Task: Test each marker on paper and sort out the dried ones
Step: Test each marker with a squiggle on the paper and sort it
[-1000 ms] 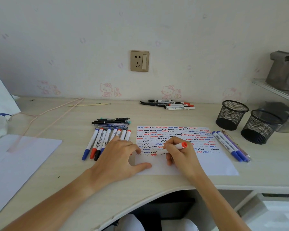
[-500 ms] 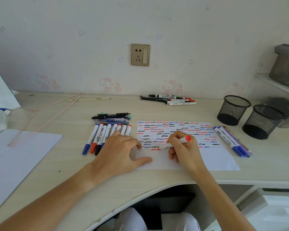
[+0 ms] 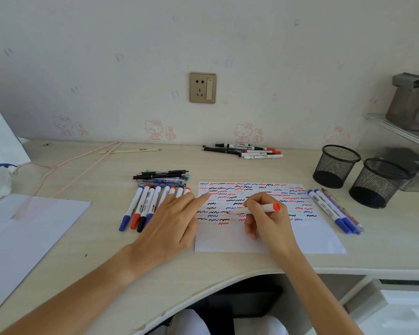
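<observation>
A white test paper [image 3: 310, 240] covered with red, blue and black squiggles lies at the desk's centre. My right hand [image 3: 267, 220] grips a white marker with a red end [image 3: 264, 209], its red tip lifted just over the squiggles, pointing left. My left hand [image 3: 173, 223] rests flat with straight fingers across the paper's left edge and the ends of a row of capped markers [image 3: 140, 209]. Three blue-capped markers [image 3: 331, 211] lie right of the paper. Several more markers [image 3: 244, 151] lie by the wall.
Two black mesh pen cups [image 3: 336, 165] [image 3: 377, 182] stand at the right. A pile of dark pens [image 3: 161, 177] lies behind the marker row. Another white sheet [image 3: 22, 238] lies at the left, with a pink cord [image 3: 65, 165] trailing over the desk.
My right hand lifted the red marker off the lower squiggles and turned it more level. My left hand straightened and slid up along the paper's left edge.
</observation>
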